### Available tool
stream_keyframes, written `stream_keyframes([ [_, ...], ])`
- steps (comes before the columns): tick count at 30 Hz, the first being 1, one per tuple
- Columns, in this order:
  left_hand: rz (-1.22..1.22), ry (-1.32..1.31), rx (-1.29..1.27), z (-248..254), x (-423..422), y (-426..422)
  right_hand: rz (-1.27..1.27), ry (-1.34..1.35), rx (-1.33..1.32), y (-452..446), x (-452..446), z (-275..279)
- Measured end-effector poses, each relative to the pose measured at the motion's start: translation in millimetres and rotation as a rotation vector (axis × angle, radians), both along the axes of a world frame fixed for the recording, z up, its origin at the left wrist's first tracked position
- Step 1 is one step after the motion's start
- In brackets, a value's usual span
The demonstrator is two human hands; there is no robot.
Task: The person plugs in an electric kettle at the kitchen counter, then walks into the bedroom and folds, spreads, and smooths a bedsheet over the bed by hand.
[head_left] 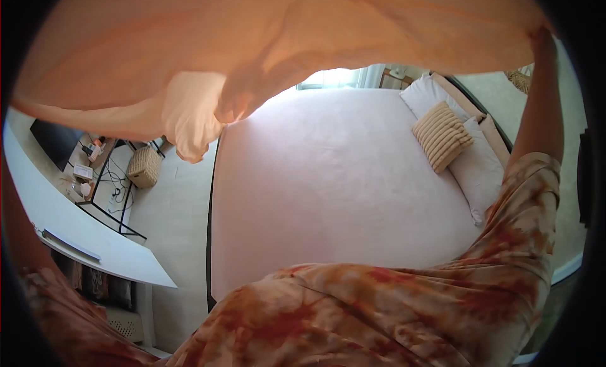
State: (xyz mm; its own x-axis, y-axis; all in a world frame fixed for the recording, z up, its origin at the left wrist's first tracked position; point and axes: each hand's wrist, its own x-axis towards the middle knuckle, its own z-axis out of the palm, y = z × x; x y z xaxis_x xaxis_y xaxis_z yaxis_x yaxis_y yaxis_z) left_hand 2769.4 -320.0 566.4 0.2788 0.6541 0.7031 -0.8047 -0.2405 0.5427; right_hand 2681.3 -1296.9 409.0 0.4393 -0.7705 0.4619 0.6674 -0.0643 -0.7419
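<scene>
The orange sheet is raised above the bed, spanning the view from left to right and hiding the bed's far left corner. Its right end meets the right hand, whose fingers appear closed on the cloth edge, though individual fingers are not resolved. The left arm rises at the left margin; the left hand is outside the frame, so its finger state cannot be told.

Handling: judge the material light, soft and limp, with no stiffness of its own (light shows through the hanging bunch at left). It should not be fragile; a smooth weave may slide in a loose grip. Suitable hold: the two ends of one edge, arms wide, pinched between thumb and fingers. Mid-edge holds would probably leave the ends drooping. The striped cushion lies on the bed's right side.
</scene>
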Motion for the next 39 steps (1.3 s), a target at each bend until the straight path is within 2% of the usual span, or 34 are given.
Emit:
stream_keyframes([
  [3,-0.269,0.314,0.188,-12,55,14,-0.014,-0.069,-0.002,1,-4,29],
  [5,-0.378,0.451,0.222,-34,76,32,-0.055,-0.157,-0.011,-15,-17,55],
  [7,-0.339,0.469,0.231,-50,83,61,-0.088,-0.275,0.012,-46,-40,76],
  [9,-0.161,0.39,0.226,-77,85,109,-0.113,-0.375,0.028,-61,-71,72],
  [10,-0.072,0.37,0.236,-94,86,130,-0.112,-0.366,0.023,-44,-80,57],
  [13,0.178,0.333,0.311,-156,98,188,-0.16,-0.196,-0.208,-11,-87,-12],
  [15,0.302,0.297,0.378,-202,104,221,0.07,0.041,-0.023,23,-94,-57],
  [16,0.091,0.345,0.236,-229,87,226,0.086,0.101,0.037,26,-105,-77],
  [18,-0.318,0.439,-0.05,-272,49,226,-0.141,0.21,0.146,-23,-127,-110],
  [20,-0.239,0.659,-0.274,-304,12,183,-0.032,0.294,0.088,-70,-161,-155],
  [22,-0.217,0.82,-0.252,-364,-6,200,-0.138,0.335,0.117,-48,-184,-191],
  [24,-0.029,1.132,-0.104,-408,-49,166,-0.159,0.421,0.245,-56,-203,-240],
  [28,-0.057,1.139,0.018,-512,-100,155,-0.251,0.733,0.349,-74,-237,-342],
  [30,-0.121,1.31,0.094,-539,-136,134,-0.365,0.792,0.428,-82,-253,-384],
  [32,-0.124,1.445,0.175,-562,-163,89,-0.629,1.199,0.289,-90,-272,-431],
  [34,-0.057,1.531,0.513,-576,-180,30,-0.672,1.238,0.17,-129,-298,-525],
  [35,-0.113,1.477,0.47,-590,-186,4,-0.751,1.588,0.019,-115,-295,-550],
  [37,-0.249,1.413,0.377,-600,-195,-58,-0.833,1.566,0.094,1,-262,-552],
  [38,-0.331,1.399,0.327,-600,-195,-83,-0.745,1.648,-0.152,31,-245,-575],
  [39,-0.409,1.442,0.441,-607,-192,-95,-0.549,1.734,-0.354,107,-212,-559],
])
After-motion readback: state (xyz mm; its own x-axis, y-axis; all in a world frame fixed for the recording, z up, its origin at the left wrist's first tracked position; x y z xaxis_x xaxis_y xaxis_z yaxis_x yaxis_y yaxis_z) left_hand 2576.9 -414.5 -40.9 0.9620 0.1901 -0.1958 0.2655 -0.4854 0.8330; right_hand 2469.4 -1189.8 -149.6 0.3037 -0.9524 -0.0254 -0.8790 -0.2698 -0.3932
